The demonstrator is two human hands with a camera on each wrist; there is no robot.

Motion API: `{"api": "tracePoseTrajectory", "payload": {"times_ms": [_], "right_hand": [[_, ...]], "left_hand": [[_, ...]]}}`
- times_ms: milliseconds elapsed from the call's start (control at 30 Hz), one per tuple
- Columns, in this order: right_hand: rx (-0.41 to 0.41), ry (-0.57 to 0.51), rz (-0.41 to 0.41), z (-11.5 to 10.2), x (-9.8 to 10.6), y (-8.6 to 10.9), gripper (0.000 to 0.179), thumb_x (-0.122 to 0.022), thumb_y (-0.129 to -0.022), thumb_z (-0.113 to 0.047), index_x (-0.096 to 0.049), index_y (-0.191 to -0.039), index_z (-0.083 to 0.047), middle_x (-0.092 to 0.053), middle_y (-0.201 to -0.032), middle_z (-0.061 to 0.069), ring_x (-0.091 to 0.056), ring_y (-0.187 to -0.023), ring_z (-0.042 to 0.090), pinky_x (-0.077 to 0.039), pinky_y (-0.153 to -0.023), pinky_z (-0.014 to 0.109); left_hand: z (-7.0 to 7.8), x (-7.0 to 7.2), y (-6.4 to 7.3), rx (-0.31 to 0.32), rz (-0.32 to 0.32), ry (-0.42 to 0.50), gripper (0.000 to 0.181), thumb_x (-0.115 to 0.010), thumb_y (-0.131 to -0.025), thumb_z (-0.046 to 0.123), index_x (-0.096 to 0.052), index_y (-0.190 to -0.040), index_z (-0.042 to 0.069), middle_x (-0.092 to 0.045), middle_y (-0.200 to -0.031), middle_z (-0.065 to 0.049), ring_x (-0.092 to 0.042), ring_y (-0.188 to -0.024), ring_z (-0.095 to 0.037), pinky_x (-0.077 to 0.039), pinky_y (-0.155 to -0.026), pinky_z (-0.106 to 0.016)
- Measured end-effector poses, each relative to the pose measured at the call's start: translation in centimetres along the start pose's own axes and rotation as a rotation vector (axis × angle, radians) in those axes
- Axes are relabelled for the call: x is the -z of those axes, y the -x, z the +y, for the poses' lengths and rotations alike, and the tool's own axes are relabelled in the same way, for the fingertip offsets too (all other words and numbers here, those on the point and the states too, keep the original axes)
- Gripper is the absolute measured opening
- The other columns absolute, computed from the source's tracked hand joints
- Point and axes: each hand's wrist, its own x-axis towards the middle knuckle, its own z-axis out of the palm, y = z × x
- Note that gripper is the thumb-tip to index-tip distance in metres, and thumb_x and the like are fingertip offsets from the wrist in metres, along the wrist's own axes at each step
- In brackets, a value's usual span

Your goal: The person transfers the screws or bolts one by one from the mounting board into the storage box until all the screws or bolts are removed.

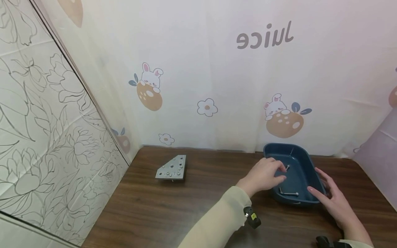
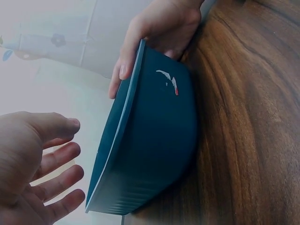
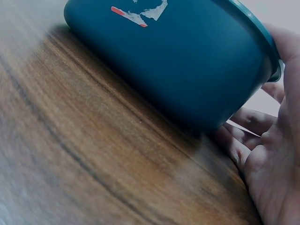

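Observation:
A dark blue plastic basin (image 1: 305, 172) stands at the right of the table. My right hand (image 1: 336, 203) holds its right side, thumb over the rim and fingers against the outer wall (image 3: 187, 61). My left hand (image 1: 266, 174) hovers over the basin's left rim, its fingers loosely bent; in the left wrist view nothing shows between the fingers (image 2: 61, 159). Inside the basin, a thin bolt-like metal piece (image 1: 287, 168) lies close to the left fingertips. More slim metal pieces (image 1: 289, 193) lie near the front wall; their exact kind is too small to tell.
A grey plate with cut corners and several holes (image 1: 172, 167) sits at the back left of the brown wooden table (image 1: 214, 193), slightly raised. A printed curtain (image 1: 211, 75) hangs behind the table, and a flower-patterned panel (image 1: 62, 137) stands at the left.

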Motion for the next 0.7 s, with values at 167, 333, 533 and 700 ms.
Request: {"api": "tracePoseTrajectory", "payload": {"times_ms": [167,333,533,700], "right_hand": [[0.011,0.020,0.006,-0.1,0.2,-0.2,0.088,-0.063,-0.112,-0.034,-0.003,-0.177,-0.036,-0.030,-0.165,0.040,-0.038,-0.121,0.001,-0.041,-0.083,0.033],[0.015,0.013,0.012,-0.2,0.1,-0.2,0.088,-0.063,-0.112,-0.034,-0.002,-0.177,-0.036,-0.029,-0.166,0.041,-0.040,-0.128,0.011,-0.046,-0.087,0.043],[-0.004,-0.025,-0.003,-0.3,0.0,-0.1,0.088,-0.061,-0.113,-0.034,0.001,-0.176,-0.035,-0.026,-0.165,0.042,-0.031,-0.138,0.047,-0.040,-0.096,0.074],[-0.023,-0.045,-0.012,-0.3,0.0,-0.1,0.089,-0.059,-0.114,-0.035,0.005,-0.176,-0.033,-0.024,-0.164,0.045,-0.028,-0.138,0.058,-0.037,-0.097,0.081]], "left_hand": [[-0.2,0.3,0.1,-0.001,0.006,0.014,0.022,-0.075,-0.105,0.039,-0.076,-0.125,0.030,-0.069,-0.122,0.021,-0.054,-0.113,0.004,-0.042,-0.098,-0.010],[-0.4,0.8,0.3,-0.003,0.013,0.031,0.022,-0.074,-0.106,0.039,-0.076,-0.126,0.029,-0.069,-0.122,0.020,-0.054,-0.113,0.003,-0.042,-0.097,-0.010],[-0.8,1.3,0.8,0.003,0.025,0.030,0.021,-0.074,-0.106,0.040,-0.075,-0.124,0.030,-0.069,-0.121,0.020,-0.054,-0.114,0.002,-0.042,-0.098,-0.011],[-1.0,1.9,1.2,-0.002,0.030,0.042,0.022,-0.073,-0.107,0.041,-0.075,-0.125,0.030,-0.069,-0.122,0.020,-0.055,-0.116,0.002,-0.043,-0.100,-0.013]]}}
